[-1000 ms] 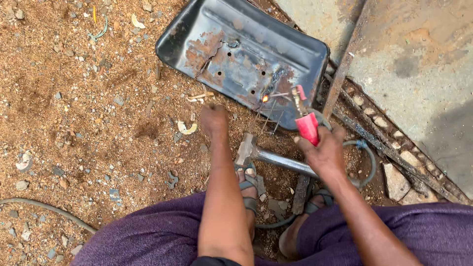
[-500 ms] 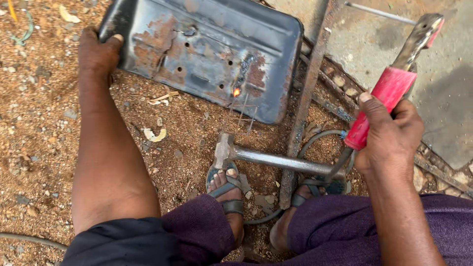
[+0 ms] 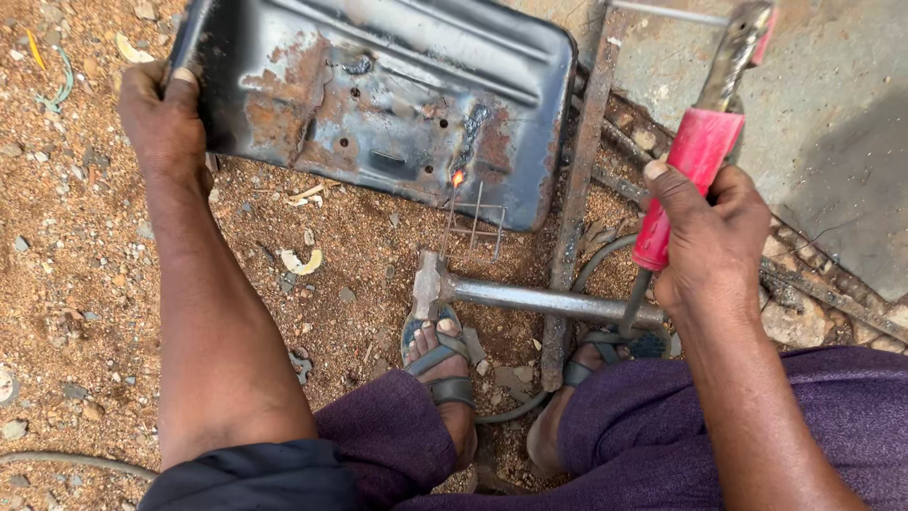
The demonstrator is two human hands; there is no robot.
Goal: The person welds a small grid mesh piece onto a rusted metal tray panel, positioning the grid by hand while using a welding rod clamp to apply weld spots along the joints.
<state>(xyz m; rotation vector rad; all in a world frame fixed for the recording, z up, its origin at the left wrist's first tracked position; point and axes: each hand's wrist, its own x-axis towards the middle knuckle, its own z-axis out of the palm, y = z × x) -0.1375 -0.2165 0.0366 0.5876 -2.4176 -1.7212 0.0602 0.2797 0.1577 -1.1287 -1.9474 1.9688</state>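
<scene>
Ground: reddish dirt strewn with pebbles and scraps.
Concrete slab: grey, upper right.
Metal pan: dark, rust-patched sheet with small holes, lying on the dirt; a small orange glowing spot near its lower edge.
Left hand: clenched on the pan's left edge.
Right hand: closed around the red-handled electrode holder, raised right of the pan, apart from it.
Hammer: steel, lying on the ground just beyond the sandalled feet.
</scene>
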